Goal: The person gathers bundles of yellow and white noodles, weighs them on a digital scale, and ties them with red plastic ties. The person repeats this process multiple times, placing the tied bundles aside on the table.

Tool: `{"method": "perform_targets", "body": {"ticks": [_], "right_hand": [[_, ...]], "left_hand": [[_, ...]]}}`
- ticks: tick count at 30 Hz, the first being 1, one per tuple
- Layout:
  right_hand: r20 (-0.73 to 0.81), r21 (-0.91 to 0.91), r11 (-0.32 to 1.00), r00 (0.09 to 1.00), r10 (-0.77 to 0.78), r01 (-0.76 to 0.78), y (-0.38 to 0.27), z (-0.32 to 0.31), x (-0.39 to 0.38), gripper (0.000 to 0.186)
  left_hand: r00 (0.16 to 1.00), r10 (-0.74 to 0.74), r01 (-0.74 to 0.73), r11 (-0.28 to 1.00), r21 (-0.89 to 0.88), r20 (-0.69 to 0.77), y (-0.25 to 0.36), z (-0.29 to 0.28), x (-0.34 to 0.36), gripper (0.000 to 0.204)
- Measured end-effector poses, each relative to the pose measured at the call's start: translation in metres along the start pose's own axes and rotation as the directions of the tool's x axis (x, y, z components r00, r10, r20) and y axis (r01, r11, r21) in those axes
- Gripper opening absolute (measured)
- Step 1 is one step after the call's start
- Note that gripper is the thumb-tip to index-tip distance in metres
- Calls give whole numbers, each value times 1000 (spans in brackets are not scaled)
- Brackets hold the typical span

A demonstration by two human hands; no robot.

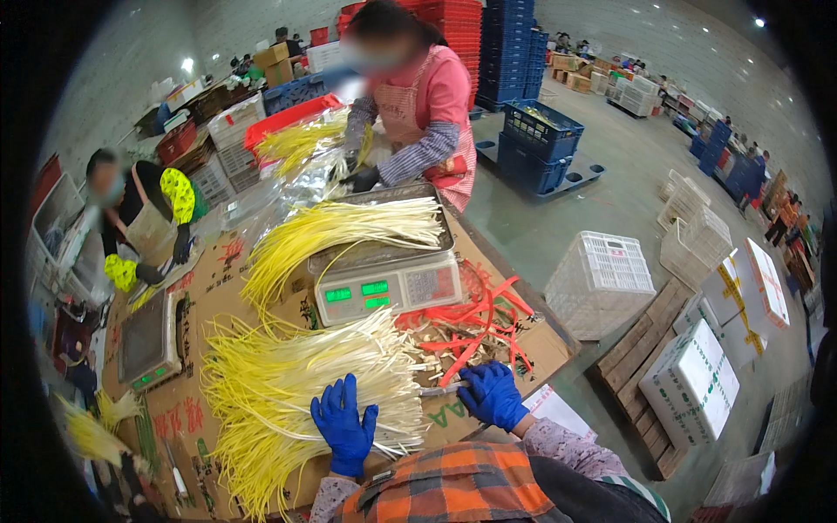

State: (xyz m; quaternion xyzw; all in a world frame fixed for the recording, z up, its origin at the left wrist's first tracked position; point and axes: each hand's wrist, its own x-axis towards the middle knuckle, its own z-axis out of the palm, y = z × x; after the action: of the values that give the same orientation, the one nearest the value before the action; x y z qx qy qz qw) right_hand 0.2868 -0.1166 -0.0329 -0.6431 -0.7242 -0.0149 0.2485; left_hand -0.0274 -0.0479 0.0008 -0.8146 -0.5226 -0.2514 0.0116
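My left hand [344, 418], in a blue glove, lies with fingers spread on a large pile of long yellow-and-white stems [261, 392] on the cardboard-covered table. At the pile's right end, my right hand [493, 397], also blue-gloved, is closed on a knife [440, 390] with its blade pointing left. Red strips [488, 322] and short cut bits lie just beyond it. Farther back, a digital scale [401, 292] carries another bundle of the stems [340, 228]. A second scale [144, 340] stands at the left.
A co-worker [423, 113] across the table handles bagged stems [301, 139]; another [131, 218] works at the left. On the floor to the right are white crates [597, 283], a pallet [636, 366] with foam boxes [689, 379], and blue crates [532, 152].
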Motion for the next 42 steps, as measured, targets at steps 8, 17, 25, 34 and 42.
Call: {"method": "perform_targets", "body": {"ticks": [8,17,25,34,42], "right_hand": [[-64,-4,1000,998,-27,27,3,2,0,40],[-33,-1,1000,999,-9,9,-3,1,2,41],[-14,-28,999,1000,-19,19,-3,-2,4,43],[-32,3,1000,999,-23,23,-5,-5,8,44],[24,101,994,999,26,-28,-6,-12,13,41]], "left_hand": [[1000,11,-11,999,47,-14,1,3,3,70],[996,-46,45,999,20,79,4,-15,6,83],[1000,-6,6,998,-66,-11,-6,-48,35,71],[974,117,-175,933,-316,-194,-33,-24,124,43],[940,294,-335,894,-297,-175,-41,28,237,33]]}}
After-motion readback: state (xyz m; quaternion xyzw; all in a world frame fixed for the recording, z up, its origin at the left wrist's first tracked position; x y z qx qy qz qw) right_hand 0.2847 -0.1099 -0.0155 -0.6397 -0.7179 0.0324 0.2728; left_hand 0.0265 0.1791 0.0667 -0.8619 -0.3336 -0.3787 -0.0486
